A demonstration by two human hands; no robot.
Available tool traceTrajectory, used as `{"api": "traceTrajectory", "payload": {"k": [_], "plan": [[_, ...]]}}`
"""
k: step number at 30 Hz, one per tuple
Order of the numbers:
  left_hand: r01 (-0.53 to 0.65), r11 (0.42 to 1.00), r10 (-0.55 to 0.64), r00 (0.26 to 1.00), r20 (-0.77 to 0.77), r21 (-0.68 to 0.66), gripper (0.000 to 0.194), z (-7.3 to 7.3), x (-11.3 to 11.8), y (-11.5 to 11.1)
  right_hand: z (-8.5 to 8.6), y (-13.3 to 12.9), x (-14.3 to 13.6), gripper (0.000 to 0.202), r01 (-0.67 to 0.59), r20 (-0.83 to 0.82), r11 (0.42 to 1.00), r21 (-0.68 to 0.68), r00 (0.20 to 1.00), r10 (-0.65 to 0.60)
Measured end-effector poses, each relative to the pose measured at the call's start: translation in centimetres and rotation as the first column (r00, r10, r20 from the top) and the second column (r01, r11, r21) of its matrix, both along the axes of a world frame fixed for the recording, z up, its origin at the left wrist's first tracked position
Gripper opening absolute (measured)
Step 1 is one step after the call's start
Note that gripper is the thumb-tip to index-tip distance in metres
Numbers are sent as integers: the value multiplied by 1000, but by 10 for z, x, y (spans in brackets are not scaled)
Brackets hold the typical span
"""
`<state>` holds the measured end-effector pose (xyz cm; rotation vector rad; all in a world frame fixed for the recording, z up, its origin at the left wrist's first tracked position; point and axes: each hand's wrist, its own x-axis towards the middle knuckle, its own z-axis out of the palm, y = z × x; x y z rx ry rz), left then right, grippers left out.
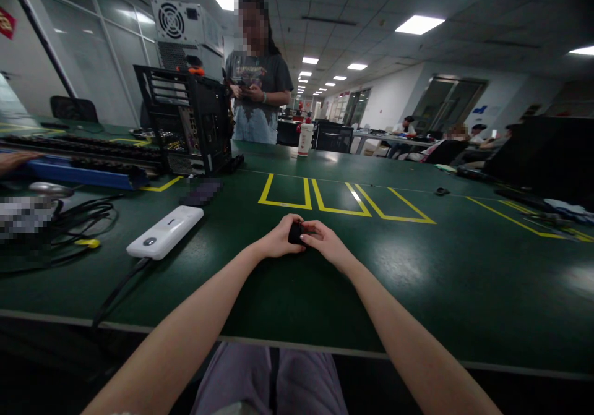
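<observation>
A small black object, too dark to name, sits between my two hands over the green tabletop. My left hand is closed around its left side, thumb low and fingers over the top. From the right, my right hand pinches the same object with its fingertips. Both forearms rest low over the near part of the table. Just beyond my hands, yellow tape outlines mark the surface.
A white power bank with a black cable lies to the left. Behind it stands an open black computer case. A white bottle is at the far edge, near a standing person. Tangled cables lie far left.
</observation>
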<state>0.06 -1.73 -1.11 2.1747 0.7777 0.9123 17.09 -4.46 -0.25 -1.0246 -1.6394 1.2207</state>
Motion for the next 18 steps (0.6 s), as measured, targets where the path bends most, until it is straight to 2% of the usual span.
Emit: {"api": "traceTrajectory", "payload": {"k": [4, 10, 18], "plan": [[-3, 1000, 3, 1000, -4, 3, 59, 1, 0, 0, 1, -1, 2, 31, -59, -11, 998, -3, 998, 59], [-4, 1000, 4, 1000, 0, 16, 61, 0, 3, 1, -6, 4, 1, 22, 15, -12, 999, 35, 1000, -14], [5, 1000, -5, 1000, 1, 10, 60, -2, 1, 2, -1, 1, 3, 30, -28, -14, 999, -24, 1000, 28]]}}
